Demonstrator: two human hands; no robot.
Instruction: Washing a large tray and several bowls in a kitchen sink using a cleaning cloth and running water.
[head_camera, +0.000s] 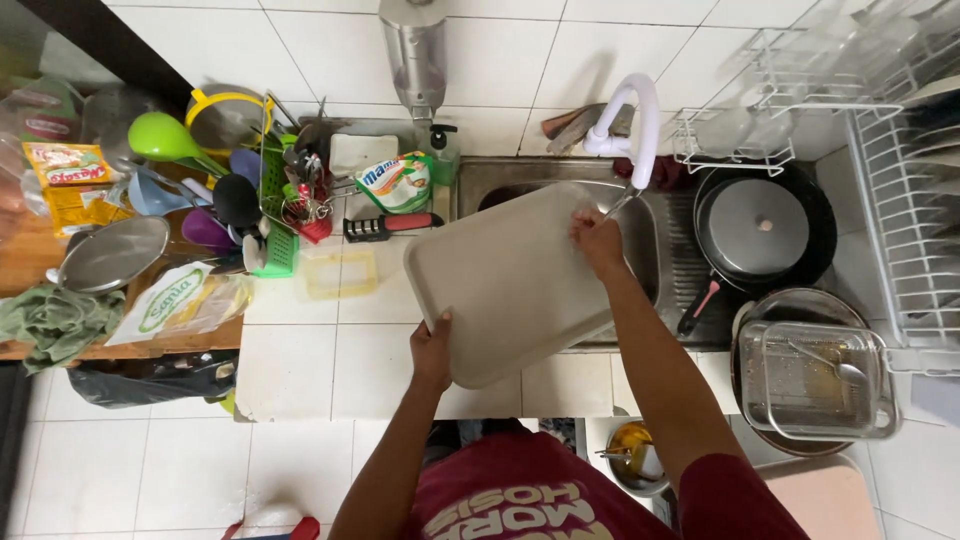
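Both grips are closed on a large beige tray (510, 285), the left hand (432, 348) clamped on its near corner and the right hand (598, 240) pinching its far edge, holding it tilted above the steel sink (640, 225) at the bench's middle. Broad, flat and rigid, the tray looks light plastic, likely slick if wet, and seems best held by opposite rims as here. Right of the sink a black pan (765, 235) with a grey lid sits on the drainer, a glass dish (815, 380) nearer the front right corner, and a white wire rack (905, 220) along the right edge. A white tap (632, 115) arches over the basin just beyond the tray, close to its swing. Left of the sink, a green utensil caddy (275, 215) stands full, with a red-handled knife (392, 225) and a detergent pouch (398, 182) beside it.
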